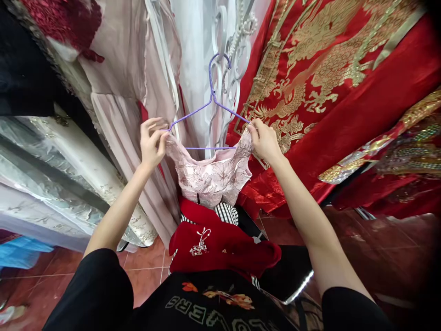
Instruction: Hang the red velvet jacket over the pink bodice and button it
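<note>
A pale pink dress bodice with a floral pattern (pixel 210 179) hangs on a purple hanger (pixel 193 113) in front of me. The hanger's hook is up against a white scrolled metal frame (pixel 235 92); whether it hooks over it I cannot tell. My left hand (pixel 153 140) pinches the left shoulder strap at the hanger's end. My right hand (pixel 264 140) grips the right strap at the other end. Below the bodice lies a dark red garment with a beaded ornament (pixel 220 248), over black-and-white checked cloth (pixel 227 214).
Long pale pink gowns (pixel 120 119) and white and silver gowns (pixel 86 165) hang on the left. A red gown with gold embroidery (pixel 296 82) hangs close on the right, beside sequined garments (pixel 409 151). A black surface with a shiny edge (pixel 289 271) is low at right, above red floor tiles (pixel 146 278).
</note>
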A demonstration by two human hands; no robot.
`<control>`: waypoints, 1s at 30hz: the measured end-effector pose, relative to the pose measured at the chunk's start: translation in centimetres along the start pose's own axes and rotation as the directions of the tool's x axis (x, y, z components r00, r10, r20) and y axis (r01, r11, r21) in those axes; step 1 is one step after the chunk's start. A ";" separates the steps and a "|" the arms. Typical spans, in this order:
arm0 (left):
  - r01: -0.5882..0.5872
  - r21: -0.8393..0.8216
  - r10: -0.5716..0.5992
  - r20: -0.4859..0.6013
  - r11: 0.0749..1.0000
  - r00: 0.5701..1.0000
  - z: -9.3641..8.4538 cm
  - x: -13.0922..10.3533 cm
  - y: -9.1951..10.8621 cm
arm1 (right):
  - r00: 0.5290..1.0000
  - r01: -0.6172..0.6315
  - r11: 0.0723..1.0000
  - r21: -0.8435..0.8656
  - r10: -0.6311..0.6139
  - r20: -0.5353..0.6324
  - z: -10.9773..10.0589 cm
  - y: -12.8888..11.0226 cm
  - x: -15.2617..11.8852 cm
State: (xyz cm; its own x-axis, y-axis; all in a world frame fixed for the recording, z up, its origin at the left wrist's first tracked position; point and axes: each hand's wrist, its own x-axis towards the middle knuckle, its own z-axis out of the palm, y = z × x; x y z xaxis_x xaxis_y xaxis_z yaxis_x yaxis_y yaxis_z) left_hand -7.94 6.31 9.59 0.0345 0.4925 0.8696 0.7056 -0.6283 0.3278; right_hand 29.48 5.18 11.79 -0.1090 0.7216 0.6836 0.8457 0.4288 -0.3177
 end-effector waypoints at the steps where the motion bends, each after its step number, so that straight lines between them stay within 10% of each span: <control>1: 0.034 0.011 -0.033 -0.103 0.999 0.994 -0.4 -1.0 -0.7 | 1.000 0.008 1.000 -0.006 -0.008 -0.007 0.1 0.2 0.1; 4: 0.156 0.077 -0.126 -0.304 0.985 0.944 -2.0 -4.0 -3.2 | 1.000 0.014 1.000 -0.009 -0.014 -0.006 0.3 0.5 0.3; 9: 0.250 0.175 -0.194 -0.283 0.952 0.939 -3.8 -6.4 -5.5 | 1.000 0.021 0.999 0.027 -0.020 -0.012 0.7 0.0 0.2; 30: 0.273 0.122 -0.233 -0.269 0.954 0.935 -3.7 -4.9 -4.2 | 0.998 0.058 0.998 0.012 -0.058 -0.008 0.0 -0.1 0.1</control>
State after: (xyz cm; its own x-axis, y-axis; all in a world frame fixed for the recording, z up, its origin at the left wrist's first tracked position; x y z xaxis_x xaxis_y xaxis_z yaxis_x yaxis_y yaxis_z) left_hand -13.69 4.28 5.32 -0.3222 0.4450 0.8356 0.7690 -0.3917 0.5051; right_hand 29.38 5.25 11.89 -0.1536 0.6910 0.7063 0.8314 0.4767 -0.2856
